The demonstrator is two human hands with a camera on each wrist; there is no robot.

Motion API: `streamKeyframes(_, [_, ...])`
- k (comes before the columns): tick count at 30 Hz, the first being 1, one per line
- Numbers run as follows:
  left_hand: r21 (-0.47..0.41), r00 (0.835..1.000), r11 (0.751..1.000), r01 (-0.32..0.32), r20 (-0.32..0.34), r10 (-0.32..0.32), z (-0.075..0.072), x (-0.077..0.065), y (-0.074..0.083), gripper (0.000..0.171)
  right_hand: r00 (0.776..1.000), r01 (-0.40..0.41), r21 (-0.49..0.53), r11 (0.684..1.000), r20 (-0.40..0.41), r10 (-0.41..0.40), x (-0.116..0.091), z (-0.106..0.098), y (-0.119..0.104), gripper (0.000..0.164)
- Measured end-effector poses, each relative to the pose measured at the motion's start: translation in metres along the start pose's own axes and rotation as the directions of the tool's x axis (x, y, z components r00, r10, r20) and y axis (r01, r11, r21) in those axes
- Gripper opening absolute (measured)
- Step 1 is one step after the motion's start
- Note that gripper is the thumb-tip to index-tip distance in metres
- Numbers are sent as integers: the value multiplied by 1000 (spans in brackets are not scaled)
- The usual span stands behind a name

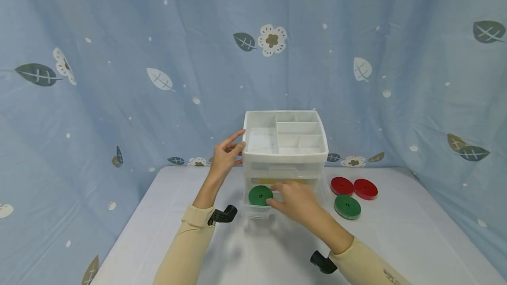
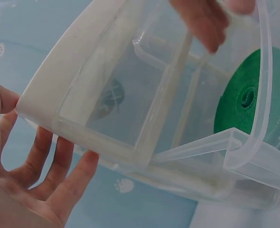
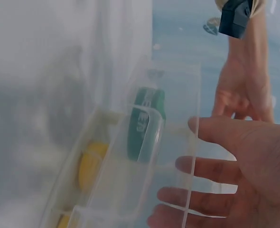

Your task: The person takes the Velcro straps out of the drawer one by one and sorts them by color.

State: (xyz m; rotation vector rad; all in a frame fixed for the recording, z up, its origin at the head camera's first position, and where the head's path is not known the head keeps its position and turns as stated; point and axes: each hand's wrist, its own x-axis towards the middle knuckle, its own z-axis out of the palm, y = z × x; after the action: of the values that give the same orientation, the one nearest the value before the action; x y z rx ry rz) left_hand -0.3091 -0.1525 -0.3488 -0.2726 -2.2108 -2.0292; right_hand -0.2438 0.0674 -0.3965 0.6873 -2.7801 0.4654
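Note:
A small white drawer unit point(image 1: 285, 158) with clear drawers stands on the table. One clear drawer point(image 1: 253, 211) is pulled out toward me, and a green roll point(image 1: 259, 195) of tape or ribbon lies in its left part. My left hand point(image 1: 224, 155) rests against the unit's left side, its fingertips point(image 2: 90, 159) spread along the edge. Over the open drawer hovers my right hand point(image 1: 295, 199), just right of the green roll. Its fingers are loosely bent and hold nothing; in the right wrist view they overlap the drawer's clear wall point(image 3: 194, 104).
Two red rolls point(image 1: 342, 186) and another green roll point(image 1: 347, 206) lie on the table right of the unit. Yellow rolls point(image 3: 92, 164) show through the clear plastic. The unit's top is a divided tray point(image 1: 261, 153). A patterned blue curtain point(image 1: 198, 56) hangs behind.

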Motion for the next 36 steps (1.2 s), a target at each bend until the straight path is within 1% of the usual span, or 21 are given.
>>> streamKeyframes(7, [18,1000,1000,-11,-10,12,0,0,0,42,999,25,64,998,41,-28,15,5,-9,45])
streamKeyframes(12, [7,1000,1000,-25,0,25,0,1,-1,42,994,22,104,994,105,-33,26,8,-11,48])
streamKeyframes(19, [6,1000,1000,-22,-2,22,-1,2,-2,42,973,-26,70,997,229,9,40,12,-18,51])
streamKeyframes(23, [3,1000,1000,-28,0,28,-1,2,-3,42,961,-42,52,998,274,26,45,15,-22,51])
streamKeyframes(31, [7,999,999,-40,12,40,-2,4,-5,42,954,-60,4,998,293,56,52,23,-27,49])
streamKeyframes(36, [4,999,999,-32,14,32,-3,5,-6,42,954,-77,4,997,291,72,52,23,-30,48])
